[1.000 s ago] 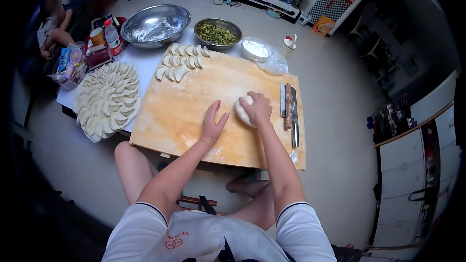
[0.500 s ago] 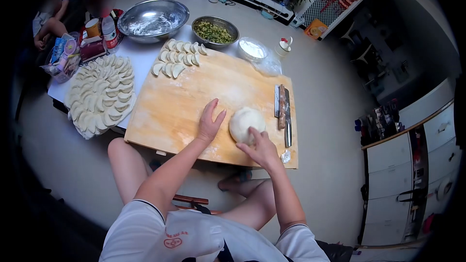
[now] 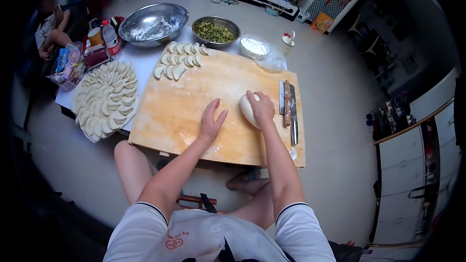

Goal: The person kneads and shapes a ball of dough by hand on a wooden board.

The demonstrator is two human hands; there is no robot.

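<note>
Left hand (image 3: 212,122) lies flat and released on the wooden board (image 3: 170,116), fingers spread; right hand (image 3: 262,108) is cupped over the dough ball (image 3: 247,109), grasping it from the top and far side. Dough sits right of board centre, looks soft, pliable, fairly hefty, likely tacky; best held from above with the whole palm. Just right lie cleaver (image 3: 293,116) and rolling pin (image 3: 286,103), close to the knuckles. Farther: dumplings (image 3: 179,60), full tray (image 3: 104,99), filling bowl (image 3: 216,31), flour bowl (image 3: 255,47), all on the bench (image 3: 143,63)

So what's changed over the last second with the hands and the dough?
The right hand went from atop the dough to its near edge, where the dough lay flatter, and is back on top, pressing it into a taller lump. The left hand stayed flat on the board. Knife and dumplings unmoved.
</note>
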